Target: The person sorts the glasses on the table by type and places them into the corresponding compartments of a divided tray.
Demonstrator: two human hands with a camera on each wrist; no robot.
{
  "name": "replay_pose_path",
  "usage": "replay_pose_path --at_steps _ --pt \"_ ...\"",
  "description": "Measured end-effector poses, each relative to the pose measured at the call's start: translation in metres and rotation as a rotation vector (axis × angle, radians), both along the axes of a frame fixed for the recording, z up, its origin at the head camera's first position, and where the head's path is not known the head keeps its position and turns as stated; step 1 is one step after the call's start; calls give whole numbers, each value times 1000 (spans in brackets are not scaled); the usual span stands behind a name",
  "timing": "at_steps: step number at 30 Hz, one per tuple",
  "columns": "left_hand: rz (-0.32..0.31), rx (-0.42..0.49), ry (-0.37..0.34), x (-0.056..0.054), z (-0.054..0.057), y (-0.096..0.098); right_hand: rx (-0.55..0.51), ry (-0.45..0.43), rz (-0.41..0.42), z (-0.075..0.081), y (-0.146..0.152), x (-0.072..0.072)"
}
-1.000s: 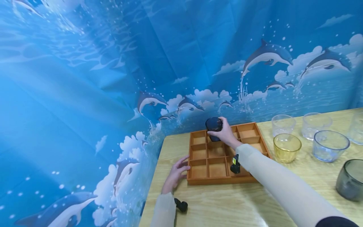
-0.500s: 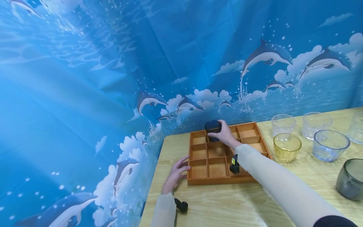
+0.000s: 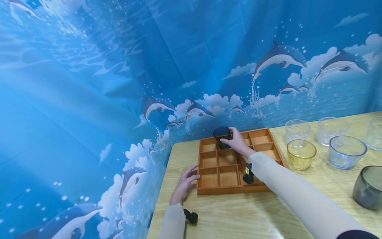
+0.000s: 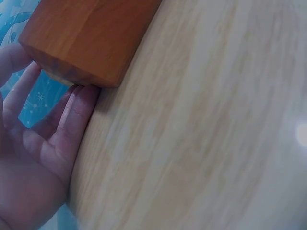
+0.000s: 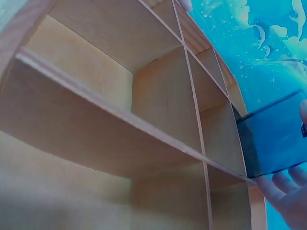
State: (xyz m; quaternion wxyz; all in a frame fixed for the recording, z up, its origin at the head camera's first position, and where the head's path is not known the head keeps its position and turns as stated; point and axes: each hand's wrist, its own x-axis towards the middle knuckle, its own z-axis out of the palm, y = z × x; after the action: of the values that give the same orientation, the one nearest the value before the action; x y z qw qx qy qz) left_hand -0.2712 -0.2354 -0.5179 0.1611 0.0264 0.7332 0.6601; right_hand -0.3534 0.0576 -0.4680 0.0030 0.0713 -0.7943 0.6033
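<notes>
My right hand (image 3: pixel 237 142) grips a dark, see-through glass cup (image 3: pixel 220 136) at the back row of a wooden compartment tray (image 3: pixel 232 190). The cup leans a little, its lower part dipping behind a divider of the second compartment from the left. In the right wrist view the cup (image 5: pixel 276 136) shows beyond the dividers, with fingertips (image 5: pixel 283 183) along its side. At the tray's left side, my left hand (image 3: pixel 185 182) rests with spread fingers against the outer wall. The left wrist view shows those fingers (image 4: pixel 76 110) touching the tray's corner (image 4: pixel 91 43).
Right of the tray stand a yellow glass cup (image 3: pixel 301 156), a blue one (image 3: pixel 347 154), a grey one (image 3: pixel 368 191) and several clear ones, such as a clear cup (image 3: pixel 297 132). A blue dolphin-print curtain (image 3: pixel 191 66) hangs behind the wooden table (image 3: pixel 235 215).
The right hand has lowered the dark cup slightly into the back row and shifted it a little left, and the cup now tilts. The left hand stays put on the tray.
</notes>
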Motion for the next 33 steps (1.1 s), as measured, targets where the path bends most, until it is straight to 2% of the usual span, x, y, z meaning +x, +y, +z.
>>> replay_pose_path --at_steps 5,13,17,22,26,33 --pt "-6 7 5 4 7 1 9 28 -7 1 1 5" --pt "-9 -1 0 4 6 -1 -7 65 -23 9 1 16" --pt "-9 7 6 1 2 -2 -2 64 -24 12 3 23" --pt "6 31 11 -5 -12 -4 -5 58 -3 14 8 30" --pt "22 15 16 -9 -22 -5 -15 76 -2 16 12 36" --pt "26 7 30 -8 -24 -5 -34 129 11 18 19 51"
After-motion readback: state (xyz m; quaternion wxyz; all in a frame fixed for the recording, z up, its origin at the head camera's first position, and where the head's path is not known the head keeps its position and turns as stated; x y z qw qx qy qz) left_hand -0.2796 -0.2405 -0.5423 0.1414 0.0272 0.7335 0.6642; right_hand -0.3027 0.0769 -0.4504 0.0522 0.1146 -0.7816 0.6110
